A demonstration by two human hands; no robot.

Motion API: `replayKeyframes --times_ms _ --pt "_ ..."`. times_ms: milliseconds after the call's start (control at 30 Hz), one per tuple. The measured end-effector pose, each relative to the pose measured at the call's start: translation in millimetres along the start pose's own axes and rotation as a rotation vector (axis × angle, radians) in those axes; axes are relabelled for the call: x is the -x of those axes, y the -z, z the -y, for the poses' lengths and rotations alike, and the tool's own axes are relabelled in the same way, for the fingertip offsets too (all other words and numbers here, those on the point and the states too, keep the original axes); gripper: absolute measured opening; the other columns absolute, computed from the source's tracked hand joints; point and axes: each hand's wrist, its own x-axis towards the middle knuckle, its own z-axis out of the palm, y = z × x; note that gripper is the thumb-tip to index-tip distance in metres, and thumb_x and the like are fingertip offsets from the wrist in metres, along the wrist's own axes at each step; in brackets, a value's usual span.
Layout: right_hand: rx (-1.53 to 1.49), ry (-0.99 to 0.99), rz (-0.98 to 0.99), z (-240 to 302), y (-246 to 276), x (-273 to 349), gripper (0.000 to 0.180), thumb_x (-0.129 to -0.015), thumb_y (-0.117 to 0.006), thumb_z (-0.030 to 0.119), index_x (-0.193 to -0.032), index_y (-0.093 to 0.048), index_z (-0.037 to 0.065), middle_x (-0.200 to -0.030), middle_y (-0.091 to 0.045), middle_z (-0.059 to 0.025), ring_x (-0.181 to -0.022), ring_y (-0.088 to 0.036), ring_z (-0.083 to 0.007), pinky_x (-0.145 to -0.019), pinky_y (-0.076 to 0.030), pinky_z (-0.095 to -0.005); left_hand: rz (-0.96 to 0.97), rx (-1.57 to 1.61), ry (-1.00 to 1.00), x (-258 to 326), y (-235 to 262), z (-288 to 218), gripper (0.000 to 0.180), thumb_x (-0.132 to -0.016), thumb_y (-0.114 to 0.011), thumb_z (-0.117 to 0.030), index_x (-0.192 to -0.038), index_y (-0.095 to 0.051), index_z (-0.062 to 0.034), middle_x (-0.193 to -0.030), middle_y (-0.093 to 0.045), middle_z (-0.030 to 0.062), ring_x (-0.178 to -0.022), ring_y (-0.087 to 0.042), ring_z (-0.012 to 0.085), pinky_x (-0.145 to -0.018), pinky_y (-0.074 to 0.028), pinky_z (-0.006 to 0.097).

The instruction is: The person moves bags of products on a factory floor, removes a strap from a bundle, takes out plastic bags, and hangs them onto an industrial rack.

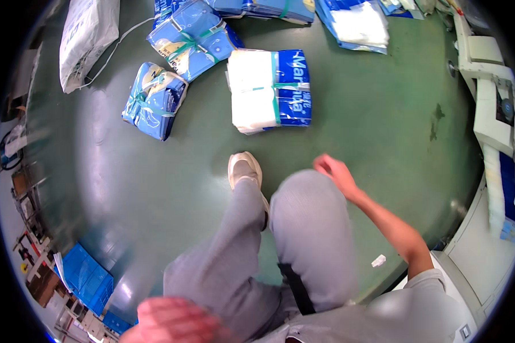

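Note:
My right hand (335,173) hangs beside my right knee, above the green floor. Its fingers are curled in, and nothing shows in them. At the lower left edge my left hand (177,321) is a reddish smear, its fingers too blurred to make out. Neither hand touches a package. On the floor ahead of my foot lies a white and blue bundle of plastic packaging (254,91), tied with green strap. A smaller blue bundle (153,102) lies to its left, with a larger blue bundle (194,43) behind, both tied in green.
A white sack (88,43) stands at the far left. More blue packaging (355,26) lies at the back. White machinery (492,108) lines the right side. A blue crate (86,279) is at the lower left, and a white scrap (378,260) lies on the floor.

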Motion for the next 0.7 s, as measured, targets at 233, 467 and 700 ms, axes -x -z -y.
replayKeyframes --times_ms 233,467,700 --pt "0.063 -0.598 0.579 -131.8 -21.2 326.9 0.026 -0.087 -0.049 0.021 -0.108 -0.061 0.011 -0.094 -0.063 -0.0131 -0.088 -0.06 -0.0268 -0.078 -0.048 -0.0376 -0.493 0.21 1.147 112.8 -83.5 36.7 0.032 -0.084 -0.058 -0.021 -0.107 -0.052 -0.0003 -0.103 -0.058 0.0156 -0.099 -0.055 0.0256 -0.087 -0.043 0.037" --pt "-0.488 -1.084 0.19 -95.8 -60.7 384.0 0.027 -0.087 -0.048 0.023 -0.107 -0.061 0.01 -0.094 -0.063 -0.012 -0.088 -0.06 -0.0258 -0.079 -0.048 -0.0376 0.051 0.736 1.411 273.4 -193.9 6.6 0.038 -0.083 -0.059 -0.018 -0.117 -0.055 -0.0004 -0.112 -0.061 0.0182 -0.099 -0.062 0.0267 -0.081 -0.05 0.036" --pt "-0.644 -1.072 0.052 -79.3 -62.9 380.0 0.028 -0.088 -0.048 0.025 -0.107 -0.061 0.01 -0.094 -0.063 -0.0109 -0.089 -0.059 -0.0247 -0.08 -0.048 -0.0375 0.439 0.089 1.016 106.1 -92.2 -78.1 0.018 -0.084 -0.057 -0.015 -0.097 -0.065 -0.0055 -0.078 -0.066 0.0112 -0.072 -0.065 0.0292 -0.07 -0.051 0.039"
